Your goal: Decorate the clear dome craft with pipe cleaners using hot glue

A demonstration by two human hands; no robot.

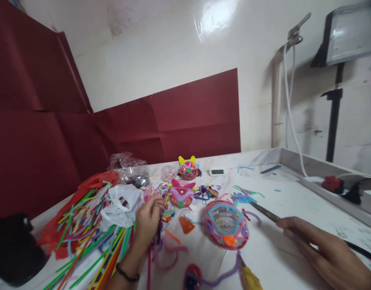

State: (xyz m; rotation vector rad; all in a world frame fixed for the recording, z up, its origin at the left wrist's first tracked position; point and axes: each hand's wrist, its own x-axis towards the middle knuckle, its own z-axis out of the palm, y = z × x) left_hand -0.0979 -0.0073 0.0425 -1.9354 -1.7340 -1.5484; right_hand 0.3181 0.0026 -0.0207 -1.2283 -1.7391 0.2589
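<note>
My left hand (148,219) is over the pile of loose craft pieces, its fingers loosely bent and nothing visible in them. Just right of its fingertips lies a pink cat-face ornament (181,194) with red eyes and a green nose. My right hand (321,245) grips a long, dark, pointed tool that looks like scissors (265,211); its tip reaches a fuzzy blue pipe-cleaner piece (242,198). Between my hands lies a round pink-rimmed ornament (226,223) with a clear centre, blue trim and an orange nose. A yellow glue gun (250,278) is at the bottom edge, partly cut off.
Colourful pipe cleaners (83,225) spill from a red bag (95,181) beside a white plastic bag (122,205). A finished-looking ornament with yellow ears (188,168) and a small digital display (217,172) are at the back. A power strip (348,193) runs along the right edge.
</note>
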